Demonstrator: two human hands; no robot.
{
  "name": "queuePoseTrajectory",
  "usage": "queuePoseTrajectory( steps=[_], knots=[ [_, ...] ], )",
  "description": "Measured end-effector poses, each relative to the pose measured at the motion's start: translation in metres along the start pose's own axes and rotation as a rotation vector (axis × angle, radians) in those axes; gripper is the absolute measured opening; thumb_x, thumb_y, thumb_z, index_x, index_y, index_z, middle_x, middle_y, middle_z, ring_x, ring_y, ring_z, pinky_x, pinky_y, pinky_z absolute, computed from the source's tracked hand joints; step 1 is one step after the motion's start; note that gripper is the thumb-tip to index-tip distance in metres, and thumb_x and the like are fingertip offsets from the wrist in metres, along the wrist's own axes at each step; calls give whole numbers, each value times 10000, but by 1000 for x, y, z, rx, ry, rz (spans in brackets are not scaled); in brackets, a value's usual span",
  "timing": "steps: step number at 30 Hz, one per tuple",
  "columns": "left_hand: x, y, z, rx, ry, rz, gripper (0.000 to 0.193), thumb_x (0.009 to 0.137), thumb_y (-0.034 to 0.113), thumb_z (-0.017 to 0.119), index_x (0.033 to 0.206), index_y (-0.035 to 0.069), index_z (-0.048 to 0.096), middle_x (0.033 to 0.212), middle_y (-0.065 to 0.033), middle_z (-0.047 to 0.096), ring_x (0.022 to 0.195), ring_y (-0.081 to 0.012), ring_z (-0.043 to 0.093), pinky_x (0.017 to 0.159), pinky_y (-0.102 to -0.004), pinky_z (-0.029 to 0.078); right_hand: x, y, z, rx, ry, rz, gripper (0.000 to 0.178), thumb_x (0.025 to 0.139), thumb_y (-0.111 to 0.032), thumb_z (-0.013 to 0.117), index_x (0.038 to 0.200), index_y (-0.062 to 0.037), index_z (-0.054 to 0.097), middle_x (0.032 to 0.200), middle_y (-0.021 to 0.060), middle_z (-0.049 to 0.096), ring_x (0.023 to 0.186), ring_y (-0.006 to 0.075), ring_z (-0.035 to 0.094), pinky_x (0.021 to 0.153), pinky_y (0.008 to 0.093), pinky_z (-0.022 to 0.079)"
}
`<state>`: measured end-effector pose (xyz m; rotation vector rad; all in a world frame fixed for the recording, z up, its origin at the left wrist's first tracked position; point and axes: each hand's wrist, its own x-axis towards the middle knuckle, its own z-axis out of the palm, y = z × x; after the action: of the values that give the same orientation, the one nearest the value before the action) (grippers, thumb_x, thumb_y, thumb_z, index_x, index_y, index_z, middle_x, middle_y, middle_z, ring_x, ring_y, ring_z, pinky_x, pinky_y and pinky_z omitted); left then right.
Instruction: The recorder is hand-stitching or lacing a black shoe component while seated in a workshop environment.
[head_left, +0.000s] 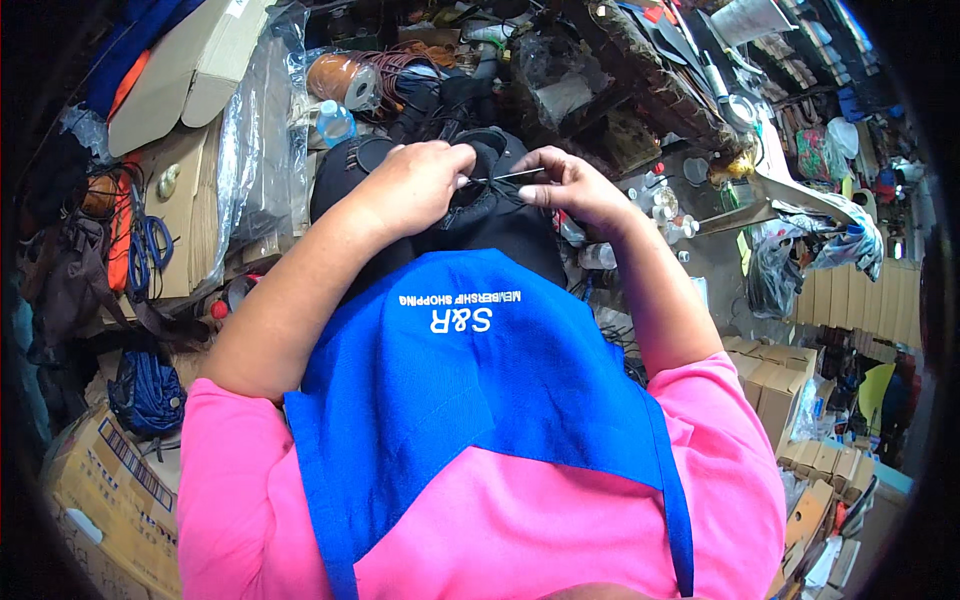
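Note:
On my lap lies a black item [468, 214] with an open collar, possibly a shoe; its exact kind is hard to make out. My left hand [420, 185] is closed at its left edge, thumb and fingertips pinching at the opening. My right hand [572, 190] sits just to the right, its thumb and forefinger bent together around a thin metal needle [522, 173]. That needle points left toward the opening, where its tip meets dark material. Below both hands spreads the blue apron [430, 370] over my pink shirt.
A plastic bottle [335, 124] and an orange spool of cord [335, 78] stand beyond my left hand. Small bottles [662, 208] cluster on the right. Blue-handled scissors [157, 242] hang by cardboard at left. A worn wooden edge [650, 75] runs across the far side.

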<state>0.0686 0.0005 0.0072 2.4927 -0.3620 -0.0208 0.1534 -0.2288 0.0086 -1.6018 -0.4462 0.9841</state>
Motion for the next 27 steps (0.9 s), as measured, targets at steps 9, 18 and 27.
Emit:
queuePoseTrajectory(
  steps=[9, 18, 27],
  knots=[
    [9, 13, 0, -4, -86, -10, 110, 860, 125, 503, 911, 32, 533, 810, -223, 618, 813, -404, 604, 697, -481, 466, -38, -15, -13, -112, 143, 91, 174, 860, -201, 675, 905, -47, 607, 800, -48, 581, 739, 43, 506, 679, 216, 419],
    [11, 11, 6, -79, -65, -3, 155, 861, 177, 521, 919, 36, 550, 804, -222, 620, 811, -402, 605, 702, -472, 470, -17, 17, 0, -225, 107, -46, 181, 813, -143, 704, 955, -45, 651, 953, -14, 559, 829, 64, 524, 742, 227, 435],
    [20, 30, 4, -8, -18, -136, 359, 794, 391, 631, 753, 35, 609, 727, -193, 629, 736, -371, 627, 676, -441, 489, -30, 3, -24, -12, 20, -171, 119, 770, -154, 673, 761, -45, 626, 949, 13, 562, 936, 118, 531, 871, 257, 392]
  ],
)
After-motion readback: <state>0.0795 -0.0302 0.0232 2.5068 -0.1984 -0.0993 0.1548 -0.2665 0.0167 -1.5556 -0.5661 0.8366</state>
